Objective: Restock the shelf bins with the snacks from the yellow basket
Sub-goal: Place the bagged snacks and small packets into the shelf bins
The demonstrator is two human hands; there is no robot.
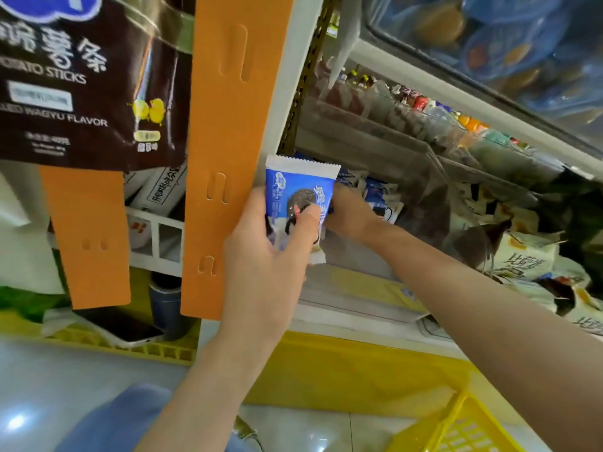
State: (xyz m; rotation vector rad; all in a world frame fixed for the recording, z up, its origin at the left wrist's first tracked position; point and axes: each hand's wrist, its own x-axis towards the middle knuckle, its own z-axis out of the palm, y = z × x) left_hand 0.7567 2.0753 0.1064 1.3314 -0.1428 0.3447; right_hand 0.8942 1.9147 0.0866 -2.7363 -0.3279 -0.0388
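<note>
My left hand [270,252] grips a blue and white snack packet [298,187] with a dark cookie printed on it, thumb pressed over its front, holding it upright in front of the shelf. My right hand [350,213] reaches behind the packet into a clear shelf bin [421,164] that holds more blue and white packets [378,194]; its fingers are hidden behind the packet. A corner of the yellow basket [456,425] shows at the bottom right, near the floor.
An orange hanging strip [228,125] hangs just left of the packet, a shorter one [88,236] further left. A dark potato sticks bag [81,76] hangs at the top left. Bins to the right hold pale snack bags [522,259]. A phone [120,326] lies on a yellow ledge.
</note>
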